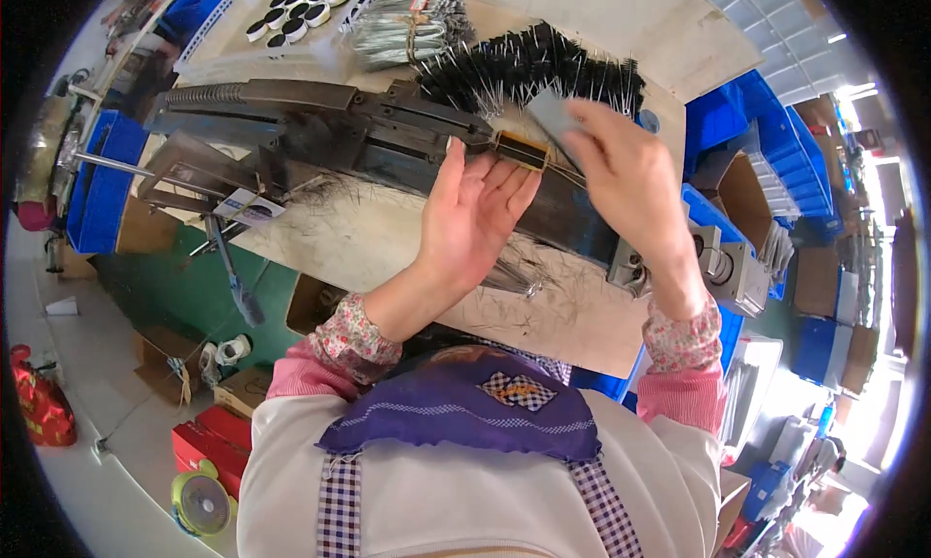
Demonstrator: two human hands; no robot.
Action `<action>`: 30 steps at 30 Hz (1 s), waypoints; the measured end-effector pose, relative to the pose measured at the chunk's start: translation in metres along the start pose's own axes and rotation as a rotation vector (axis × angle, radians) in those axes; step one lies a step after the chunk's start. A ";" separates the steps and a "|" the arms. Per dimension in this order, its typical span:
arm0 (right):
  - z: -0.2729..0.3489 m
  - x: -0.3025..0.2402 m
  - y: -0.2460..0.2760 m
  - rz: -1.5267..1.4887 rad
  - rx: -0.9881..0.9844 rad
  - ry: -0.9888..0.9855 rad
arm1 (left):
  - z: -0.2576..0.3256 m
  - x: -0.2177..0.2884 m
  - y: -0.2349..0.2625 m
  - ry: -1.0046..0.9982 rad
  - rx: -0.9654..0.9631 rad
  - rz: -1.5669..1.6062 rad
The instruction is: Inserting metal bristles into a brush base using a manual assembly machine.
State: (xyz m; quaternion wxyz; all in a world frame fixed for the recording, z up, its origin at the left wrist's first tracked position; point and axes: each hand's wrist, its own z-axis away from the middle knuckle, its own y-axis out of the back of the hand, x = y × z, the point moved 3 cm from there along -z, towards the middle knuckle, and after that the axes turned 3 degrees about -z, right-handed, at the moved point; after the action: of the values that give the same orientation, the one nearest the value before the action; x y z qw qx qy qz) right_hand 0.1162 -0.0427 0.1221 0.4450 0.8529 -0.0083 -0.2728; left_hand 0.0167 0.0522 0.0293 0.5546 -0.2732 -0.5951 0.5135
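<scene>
White tag [248, 208] left of the hands, left hand [472, 214] open beside brass clamp [522, 151], right hand [626, 170] gripping grey card [555, 115] above it

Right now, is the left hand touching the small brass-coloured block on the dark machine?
Touching. The head view shows the left hand open, palm up, with its fingertips resting against the brass-coloured block; no gap shows between them.

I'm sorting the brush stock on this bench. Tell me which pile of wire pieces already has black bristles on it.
The fanned row of black twisted-wire brushes, lying just beyond the right hand. The tied bundle of bare silver wires further back has no bristles.
</scene>
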 end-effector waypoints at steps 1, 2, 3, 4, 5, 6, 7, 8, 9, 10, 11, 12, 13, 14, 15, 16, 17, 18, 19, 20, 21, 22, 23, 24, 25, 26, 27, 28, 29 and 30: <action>0.000 -0.005 0.006 -0.009 -0.012 -0.119 | -0.001 -0.001 0.002 -0.003 0.015 0.006; 0.004 -0.004 0.002 -0.009 -0.015 -0.132 | -0.003 -0.001 0.001 -0.008 -0.005 -0.017; 0.008 -0.005 -0.005 0.083 -0.059 -0.050 | -0.004 -0.002 0.000 -0.014 -0.026 -0.040; 0.012 -0.008 -0.011 0.172 -0.105 0.032 | -0.003 -0.002 -0.001 -0.002 -0.019 -0.039; 0.012 -0.011 -0.014 0.171 -0.110 0.018 | -0.001 0.000 -0.003 -0.006 -0.016 -0.036; 0.012 -0.016 -0.018 0.287 -0.186 0.062 | 0.000 0.001 -0.004 -0.009 -0.013 -0.032; 0.012 -0.019 -0.021 0.401 -0.264 0.107 | -0.001 0.002 -0.003 0.005 -0.004 -0.031; 0.014 -0.022 -0.023 0.419 -0.247 0.152 | 0.000 0.003 0.000 0.014 0.000 -0.040; 0.013 -0.023 -0.025 0.410 -0.257 0.132 | 0.000 0.003 0.002 0.024 0.005 -0.049; 0.013 -0.024 -0.028 0.441 -0.265 0.169 | -0.001 0.003 0.003 0.024 -0.018 -0.036; 0.012 -0.023 -0.029 0.478 -0.267 0.205 | -0.001 0.004 0.000 0.045 -0.012 -0.038; 0.015 -0.022 -0.030 0.532 -0.235 0.305 | 0.001 0.006 -0.003 0.041 0.022 -0.071; 0.017 -0.019 -0.032 0.532 -0.240 0.281 | 0.002 0.007 -0.006 0.038 0.054 -0.104; 0.018 -0.015 -0.030 0.503 -0.205 0.287 | 0.001 0.006 -0.010 0.038 0.059 -0.148; 0.022 -0.013 -0.026 0.475 -0.168 0.292 | -0.001 0.002 -0.008 0.063 0.060 -0.164; 0.029 -0.009 -0.019 0.398 -0.205 0.190 | -0.004 -0.003 -0.003 0.062 0.034 -0.192; 0.040 -0.011 -0.019 0.402 -0.203 0.177 | -0.006 -0.003 0.004 0.048 0.003 -0.206; 0.056 -0.010 -0.020 0.291 -0.214 0.110 | -0.005 -0.008 0.008 0.052 -0.002 -0.203; 0.073 -0.008 -0.023 0.178 -0.225 0.043 | -0.004 -0.015 0.011 -0.006 0.045 -0.210; 0.094 -0.004 -0.029 0.166 -0.366 -0.033 | -0.001 -0.022 0.013 -0.070 0.091 -0.215; 0.117 0.005 -0.038 0.154 -0.506 -0.105 | -0.001 -0.032 0.016 -0.031 0.101 -0.169; 0.140 0.016 -0.051 0.151 -0.555 -0.152 | -0.002 -0.044 0.021 -0.002 0.122 -0.143; 0.159 0.024 -0.065 0.148 -0.603 -0.187 | -0.001 -0.054 0.027 0.016 0.142 -0.118; 0.171 0.029 -0.074 0.140 -0.604 -0.204 | -0.001 -0.063 0.035 0.079 0.203 -0.131; 0.178 0.037 -0.083 0.131 -0.595 -0.210 | 0.010 -0.064 0.022 0.075 0.231 -0.221; 0.186 0.043 -0.087 0.112 -0.542 -0.213 | 0.018 -0.069 0.034 0.162 0.172 -0.387; 0.192 0.046 -0.090 0.070 -0.488 -0.190 | 0.032 -0.073 0.048 0.237 0.057 -0.167; 0.194 0.048 -0.092 0.178 -0.586 -0.238 | 0.050 -0.053 0.026 0.328 -0.103 -0.182; 0.200 0.056 -0.098 0.122 -0.518 -0.262 | 0.063 -0.035 0.018 0.355 -0.288 -0.245; 0.190 0.054 -0.097 0.047 -0.604 -0.246 | 0.085 -0.017 0.026 0.319 -0.208 -0.380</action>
State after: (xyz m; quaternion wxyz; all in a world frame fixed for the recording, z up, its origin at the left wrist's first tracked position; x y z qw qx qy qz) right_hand 0.0506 -0.1411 -0.0634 0.6798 0.6425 -0.0002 -0.3537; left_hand -0.0656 0.0189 0.0110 0.6969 -0.2896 -0.5902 0.2866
